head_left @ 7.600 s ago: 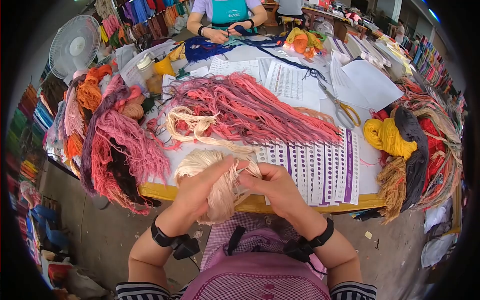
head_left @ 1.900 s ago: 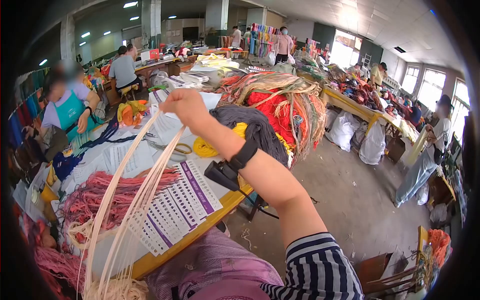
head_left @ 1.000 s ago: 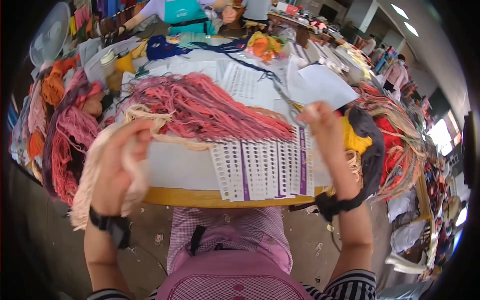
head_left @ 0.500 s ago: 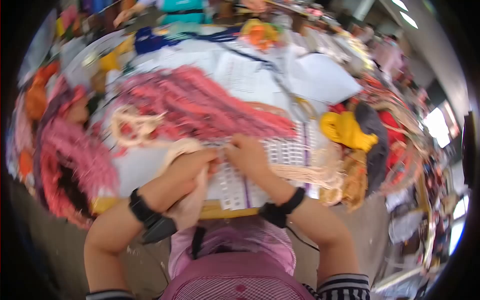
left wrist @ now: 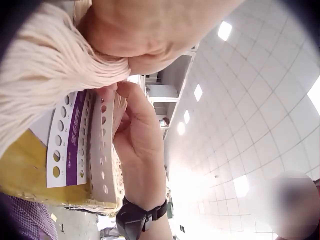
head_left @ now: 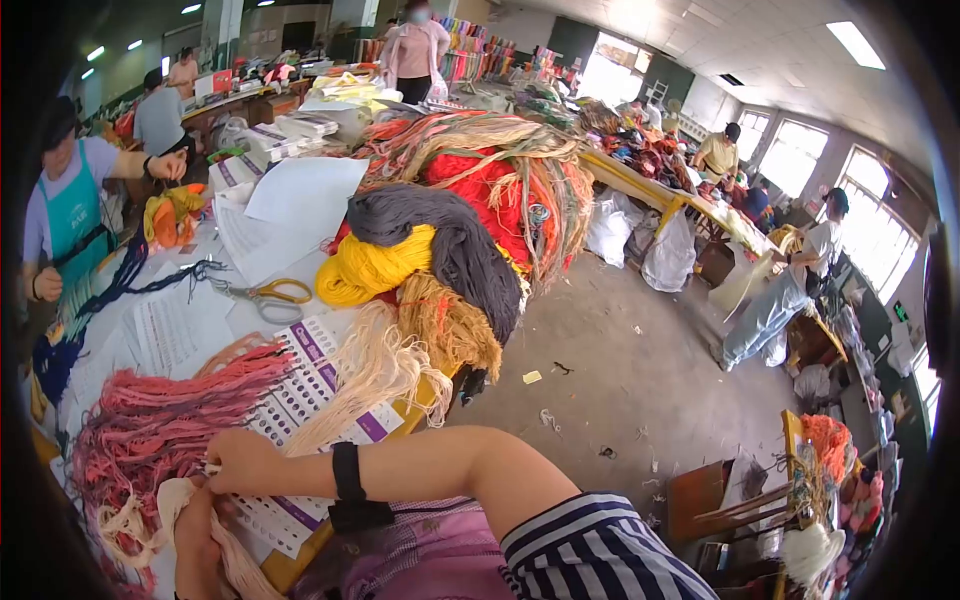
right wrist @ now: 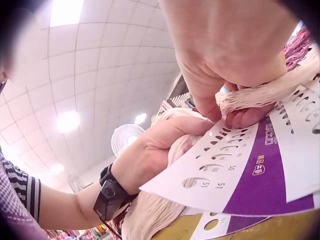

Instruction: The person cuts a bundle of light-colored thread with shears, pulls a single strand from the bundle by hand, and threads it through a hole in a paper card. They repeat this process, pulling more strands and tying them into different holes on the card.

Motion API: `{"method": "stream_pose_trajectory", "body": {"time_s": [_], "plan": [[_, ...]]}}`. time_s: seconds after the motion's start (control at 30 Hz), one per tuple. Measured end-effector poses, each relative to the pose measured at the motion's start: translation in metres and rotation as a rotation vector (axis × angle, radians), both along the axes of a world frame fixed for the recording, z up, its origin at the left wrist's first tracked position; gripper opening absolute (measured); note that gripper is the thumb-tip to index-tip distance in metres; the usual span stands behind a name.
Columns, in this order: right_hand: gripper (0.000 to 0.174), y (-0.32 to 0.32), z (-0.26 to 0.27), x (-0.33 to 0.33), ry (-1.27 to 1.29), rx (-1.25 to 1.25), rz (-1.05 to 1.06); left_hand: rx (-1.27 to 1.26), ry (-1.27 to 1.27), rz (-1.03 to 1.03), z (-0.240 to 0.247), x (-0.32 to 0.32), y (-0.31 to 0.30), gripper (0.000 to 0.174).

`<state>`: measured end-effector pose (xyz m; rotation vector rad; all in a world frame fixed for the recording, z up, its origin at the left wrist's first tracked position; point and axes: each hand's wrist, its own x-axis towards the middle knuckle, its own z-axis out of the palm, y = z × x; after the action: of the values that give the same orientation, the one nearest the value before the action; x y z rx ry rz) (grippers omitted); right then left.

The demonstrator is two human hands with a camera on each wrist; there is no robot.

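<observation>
Turned toward the right since the earlier frame, with more of the room in sight and with both hands shifted from the middle to the lower left of the head view. Close together there, over the punched cards (head_left: 312, 355). Clenched round cream threads (head_left: 365, 385) with the curled fingers of the right hand (head_left: 245, 462), seen plainly in the right wrist view. Just beside, gripping a cream skein (head_left: 240, 575) with the left hand (head_left: 195, 545), fingers bent against it; hard to tell how tightly.

Fanned across the cards toward the centre of the head view, beyond the right forearm, lie the loose ends of those cream threads. Heaped at lower left, touching the cards, is pink-and-purple yarn (head_left: 165, 420). Set farther up the yellow-edged tabletop (head_left: 418, 408): scissors (head_left: 280, 300), near a yellow skein (head_left: 375, 265), a dark grey skein (head_left: 440, 240) and a tan skein (head_left: 450, 325). Spread at upper left, a white sheet (head_left: 305, 190).

Standing at far left, a person in a teal apron (head_left: 75, 215); at upper middle, a person in a pink top (head_left: 415, 50). Toward upper right, white bags (head_left: 670, 255) under another table, then bright windows (head_left: 795, 155).
</observation>
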<state>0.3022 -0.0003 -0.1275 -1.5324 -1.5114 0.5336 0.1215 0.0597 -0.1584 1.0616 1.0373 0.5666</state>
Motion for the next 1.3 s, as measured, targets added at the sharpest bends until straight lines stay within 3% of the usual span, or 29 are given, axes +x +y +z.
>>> {"method": "stream_pose_trajectory", "body": {"time_s": [0.13, 0.17, 0.23, 0.27, 0.3, 0.37, 0.4, 0.43, 0.57, 0.63, 0.67, 0.73, 0.8, 0.87, 1.13, 1.3], "plan": [[0.034, -0.009, 0.028, 0.015, 0.155, -0.399, 0.173, 0.022, 0.025, -0.061, 0.009, 0.005, 0.002, 0.018], [0.034, -0.006, 0.019, 0.016, 0.161, -0.402, 0.182, 0.014, 0.039, -0.002, 0.009, 0.009, -0.002, 0.018], [0.037, 0.009, -0.013, 0.005, 0.028, -0.128, 0.11, -0.015, 0.047, 0.104, -0.006, 0.0, 0.0, 0.02], [0.039, 0.01, -0.012, 0.006, 0.044, -0.202, 0.122, -0.002, 0.047, 0.043, 0.012, 0.007, -0.011, 0.02], [0.038, 0.012, -0.018, 0.009, -0.164, -0.108, 0.233, 0.002, -0.022, 0.02, -0.005, -0.001, -0.007, 0.02], [0.036, 0.013, -0.027, 0.014, -0.565, 0.168, 0.394, 0.124, 0.022, -0.105, 0.023, -0.002, -0.027, 0.02], [0.032, -0.001, 0.03, 0.008, -0.004, -0.462, 0.196, 0.163, -0.148, -0.02, 0.019, -0.003, -0.033, 0.02], [0.031, 0.007, 0.015, 0.012, 0.131, -0.468, 0.243, 0.184, -0.085, 0.009, 0.031, -0.009, -0.037, 0.019], [0.034, 0.01, -0.007, 0.012, -0.035, -0.332, 0.164, 0.289, 0.022, 0.114, 0.026, -0.054, -0.001, 0.017], [0.035, 0.015, -0.01, 0.01, -0.055, -0.287, 0.175, -0.033, 0.143, 0.117, 0.029, -0.048, 0.004, 0.015], [0.036, 0.014, -0.005, 0.009, -0.062, -0.341, 0.161, -0.037, 0.145, 0.13, 0.029, -0.045, 0.002, 0.015], [0.037, 0.012, 0.003, 0.006, -0.072, -0.398, 0.144, 0.121, 0.051, 0.061, 0.029, -0.039, 0.0, 0.016], [0.036, 0.009, 0.006, 0.006, -0.08, -0.376, 0.14, 0.122, -0.005, 0.075, 0.03, -0.039, -0.002, 0.018], [0.035, 0.01, 0.004, 0.007, -0.081, -0.363, 0.148, 0.042, 0.018, 0.157, 0.045, -0.037, -0.006, 0.019], [0.029, 0.012, -0.006, 0.011, -0.034, -0.335, 0.223, 0.019, -0.124, 0.146, 0.036, -0.033, -0.006, 0.012], [0.021, 0.013, -0.003, 0.012, 0.137, -0.423, 0.284, -0.054, -0.234, 0.135, 0.045, -0.035, -0.006, 0.008]]}}
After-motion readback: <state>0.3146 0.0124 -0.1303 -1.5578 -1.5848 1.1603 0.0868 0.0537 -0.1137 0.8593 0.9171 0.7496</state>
